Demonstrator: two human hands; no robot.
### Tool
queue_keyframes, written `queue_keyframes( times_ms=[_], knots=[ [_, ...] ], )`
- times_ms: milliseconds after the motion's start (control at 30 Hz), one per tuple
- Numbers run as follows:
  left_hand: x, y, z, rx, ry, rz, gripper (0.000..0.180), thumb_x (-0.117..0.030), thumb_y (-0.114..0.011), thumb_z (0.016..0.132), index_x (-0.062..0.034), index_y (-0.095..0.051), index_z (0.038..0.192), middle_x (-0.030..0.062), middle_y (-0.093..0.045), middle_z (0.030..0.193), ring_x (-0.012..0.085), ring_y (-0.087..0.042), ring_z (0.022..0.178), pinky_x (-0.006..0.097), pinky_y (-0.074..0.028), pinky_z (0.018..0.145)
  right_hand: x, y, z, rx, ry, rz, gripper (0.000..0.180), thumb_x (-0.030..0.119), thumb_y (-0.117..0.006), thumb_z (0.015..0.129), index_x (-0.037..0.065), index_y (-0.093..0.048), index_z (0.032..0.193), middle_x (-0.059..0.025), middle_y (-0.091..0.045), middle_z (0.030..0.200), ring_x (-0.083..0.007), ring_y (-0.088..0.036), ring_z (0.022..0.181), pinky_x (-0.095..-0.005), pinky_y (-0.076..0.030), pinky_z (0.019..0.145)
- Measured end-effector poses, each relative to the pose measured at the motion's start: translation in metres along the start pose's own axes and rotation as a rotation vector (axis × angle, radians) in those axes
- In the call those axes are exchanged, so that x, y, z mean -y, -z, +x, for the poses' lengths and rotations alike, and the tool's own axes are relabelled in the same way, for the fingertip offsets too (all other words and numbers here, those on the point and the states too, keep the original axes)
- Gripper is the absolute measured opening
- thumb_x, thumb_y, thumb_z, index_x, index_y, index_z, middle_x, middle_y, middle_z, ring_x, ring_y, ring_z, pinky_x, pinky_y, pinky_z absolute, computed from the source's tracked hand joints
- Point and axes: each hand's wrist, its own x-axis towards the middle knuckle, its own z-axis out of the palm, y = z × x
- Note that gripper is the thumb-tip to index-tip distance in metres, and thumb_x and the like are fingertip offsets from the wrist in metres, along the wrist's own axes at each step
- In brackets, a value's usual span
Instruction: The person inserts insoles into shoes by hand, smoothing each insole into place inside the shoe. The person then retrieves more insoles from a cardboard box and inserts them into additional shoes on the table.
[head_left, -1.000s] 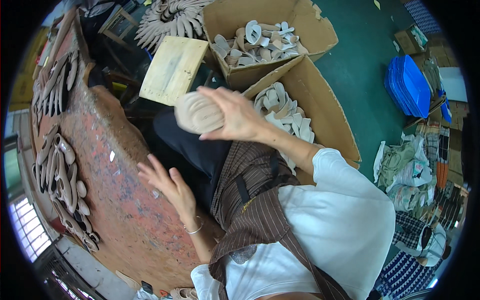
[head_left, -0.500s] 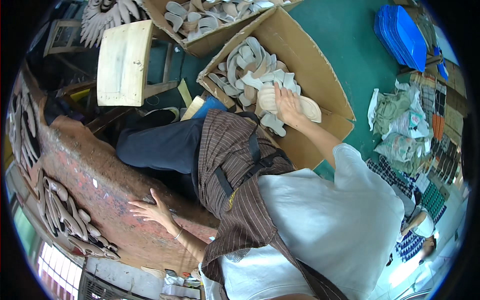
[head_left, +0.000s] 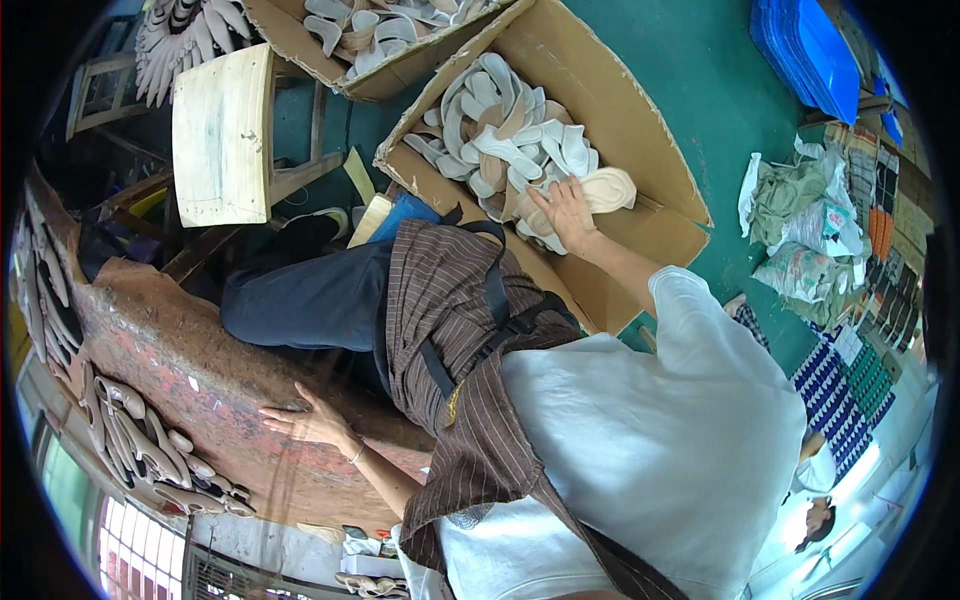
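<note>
My right hand (head_left: 568, 216) reaches into an open cardboard box (head_left: 640, 100) at the upper middle. It grips a pale beige insole-shaped piece (head_left: 608, 190), its fingers lying over one end and hiding part of it. Beneath and beside it is a heap of white, grey and tan curved pieces (head_left: 490, 125). To the lower left, my left hand (head_left: 312, 420) has its fingers spread over the worn, reddish-brown bench top (head_left: 225, 420). That hand holds nothing.
Brown curved pieces (head_left: 150, 440) lie along the bench's far left side. A wooden stool (head_left: 222, 135) stands at the upper left. Another filled carton (head_left: 400, 85) adjoins the box. Blue trays (head_left: 805, 60) and bagged cloth (head_left: 805, 230) lie right; another person (head_left: 818, 520) is at lower right.
The view has shifted slightly. My right hand and the beige piece have moved a little left within the box, and the piece has turned. My left hand remains spread on the bench.
</note>
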Motion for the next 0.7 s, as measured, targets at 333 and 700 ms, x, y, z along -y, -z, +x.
queue_keyframes(
  times_ms=[333,700],
  knots=[
    [-0.020,0.029,0.018,-0.041,0.111,-0.117,0.081,-0.046,-0.061,0.091,-0.0166,-0.023,0.156,0.0261,-0.020,0.158,0.0424,-0.018,0.146,0.060,-0.019,0.114,0.015,0.084,0.079,-0.099,0.288,0.325,0.021,0.007,-0.061,0.078,0.003,-0.069,0.096,-0.0215,-0.070,0.093,-0.0389,-0.067,0.093,-0.0486,-0.053,0.079],
    [-0.017,0.051,0.012,0.127,0.281,-0.372,0.079,-0.039,-0.066,0.084,-0.0202,-0.033,0.153,0.0271,-0.015,0.158,0.0435,-0.012,0.148,0.062,-0.008,0.115,0.230,0.382,0.136,-0.147,0.822,0.897,0.016,0.004,-0.060,0.092,-0.004,-0.071,0.101,-0.0095,-0.073,0.082,-0.0133,-0.069,0.077,-0.0267,-0.053,0.072]
  ],
)
